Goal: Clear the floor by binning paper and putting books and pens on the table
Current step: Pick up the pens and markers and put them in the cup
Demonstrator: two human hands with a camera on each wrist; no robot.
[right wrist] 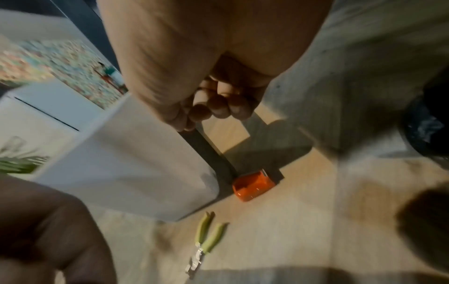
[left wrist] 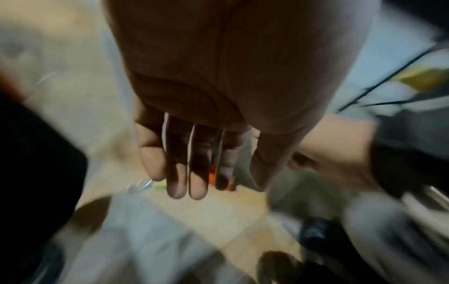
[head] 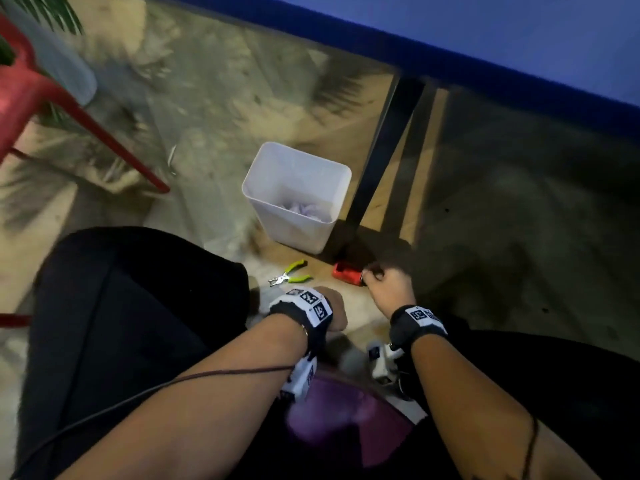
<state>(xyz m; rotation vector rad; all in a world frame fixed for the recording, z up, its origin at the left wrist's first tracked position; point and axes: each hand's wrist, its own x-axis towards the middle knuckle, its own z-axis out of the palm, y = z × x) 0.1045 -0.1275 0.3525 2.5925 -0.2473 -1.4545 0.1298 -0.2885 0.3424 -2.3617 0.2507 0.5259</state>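
Observation:
A white bin (head: 273,174) stands on the floor by the black table leg (head: 377,161), with crumpled pale paper (head: 304,209) at its bottom. The blue table top (head: 485,39) runs across the upper right. My left hand (head: 334,311) hangs just above the floor in front of the bin, its fingers (left wrist: 198,184) straight and empty. My right hand (head: 388,282) hovers beside a small orange-red box (head: 346,271), its fingers (right wrist: 218,107) curled tight with nothing showing in them. In the right wrist view the bin (right wrist: 136,163) sits left of the box (right wrist: 253,184).
Green-handled pliers (head: 291,273) lie on the floor between the bin and my left hand. A red chair (head: 38,98) and plant leaves are at the left. A blurred purple shape (head: 346,420) sits between my knees. My dark-clothed legs flank both arms.

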